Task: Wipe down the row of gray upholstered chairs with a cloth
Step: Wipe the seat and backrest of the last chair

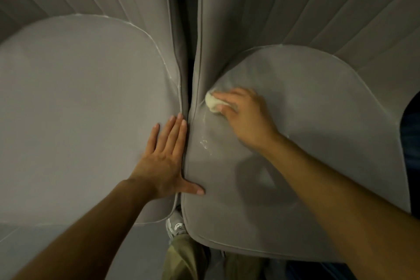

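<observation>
1. Here, the left hand (167,161) lies flat with its fingers straight and close together, holding nothing. Its palm presses on the inner edge of the left chair seat (79,109), and its thumb reaches across onto the right chair seat (318,109).
2. The right hand (245,118) grips a small pale cloth (212,102) bunched into a wad. Its fingers curl over the cloth, part of which pokes out past the fingertips.
3. The cloth is pressed onto the right chair seat, ahead of the left hand and to its right, close to the seat's inner piping and not far from where the seat meets the backrest.
4. Between the two hands, whitish specks (205,143) and a faint streak mark the gray fabric, just on the near side of the cloth.
5. A narrow dark gap (187,88) runs between the two chairs, right alongside the left hand's fingers.
6. Ribbed gray backrests (284,2) rise beyond both hands.
7. Just to the near side of the left hand's thumb, a gray shoe (176,226) and an olive trouser leg (184,257) show between the seat fronts.
8. A soft shadow (261,177) falls on the seat under the right forearm.
</observation>
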A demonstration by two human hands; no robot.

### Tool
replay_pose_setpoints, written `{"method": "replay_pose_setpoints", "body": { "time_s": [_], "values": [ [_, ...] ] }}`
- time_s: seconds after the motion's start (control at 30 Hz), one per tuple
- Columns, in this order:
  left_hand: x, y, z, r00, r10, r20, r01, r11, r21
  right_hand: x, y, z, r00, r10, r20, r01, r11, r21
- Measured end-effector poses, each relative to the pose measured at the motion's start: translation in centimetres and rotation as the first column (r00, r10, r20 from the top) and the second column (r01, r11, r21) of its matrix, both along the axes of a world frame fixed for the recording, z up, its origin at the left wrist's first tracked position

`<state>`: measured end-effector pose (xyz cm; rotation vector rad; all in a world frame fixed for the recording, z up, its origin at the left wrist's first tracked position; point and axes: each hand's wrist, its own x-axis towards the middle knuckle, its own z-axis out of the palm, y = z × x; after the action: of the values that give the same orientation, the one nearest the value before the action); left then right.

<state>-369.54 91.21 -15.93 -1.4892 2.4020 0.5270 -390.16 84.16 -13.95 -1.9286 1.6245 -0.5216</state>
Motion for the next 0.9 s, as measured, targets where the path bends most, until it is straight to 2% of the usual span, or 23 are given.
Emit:
{"method": "replay_pose_setpoints", "body": {
  "time_s": [0.13, 0.17, 0.27, 0.33, 0.4, 0.47, 0.53, 0.73, 0.9],
  "values": [
    [0.1, -0.1, -0.6, 0.999, -0.001, -0.037, 0.001, 1.0, -0.014, 2.2, -0.3, -1.4, 0.994, -0.074, -0.077, 0.073, 0.997, -0.02],
    [0.1, 0.0, -0.7, 0.999, -0.001, -0.047, 0.0, 1.0, -0.023, 2.3, 0.7, -1.6, 0.995, -0.047, -0.086, 0.046, 0.999, -0.009],
    [0.2, 0.1, -0.5, 0.998, 0.001, -0.062, -0.003, 0.999, -0.035, 1.3, 4.8, -0.8, 0.979, 0.194, -0.066, -0.195, 0.981, -0.003],
    [0.3, 0.1, -0.2, 0.998, -0.01, -0.06, 0.008, 0.999, -0.031, 0.6, 6.2, 0.2, 0.957, 0.29, -0.033, -0.284, 0.952, 0.116],
    [0.3, 0.0, -0.2, 0.999, -0.014, -0.05, 0.012, 0.999, -0.04, 0.0, 5.7, 0.4, 0.975, 0.2, 0.094, -0.217, 0.948, 0.232],
    [0.2, 0.1, -0.5, 1.0, -0.008, -0.03, 0.006, 0.999, -0.041, -0.4, 3.7, 0.4, 0.983, 0.015, 0.181, -0.05, 0.98, 0.193],
    [0.1, 0.0, -1.0, 1.0, -0.005, -0.031, 0.003, 0.998, -0.058, -0.2, 0.9, 0.0, 0.987, -0.088, 0.131, 0.073, 0.991, 0.115],
    [0.2, -0.2, -2.0, 1.0, -0.026, -0.017, 0.024, 0.994, -0.102, 2.0, 0.0, -2.0, 0.993, -0.117, 0.03, 0.116, 0.993, 0.018],
    [0.0, 0.2, -1.8, 0.998, -0.023, -0.054, 0.016, 0.99, -0.137, 1.9, 1.1, -1.9, 0.994, -0.059, -0.093, 0.059, 0.998, -0.005]
  ]
}}
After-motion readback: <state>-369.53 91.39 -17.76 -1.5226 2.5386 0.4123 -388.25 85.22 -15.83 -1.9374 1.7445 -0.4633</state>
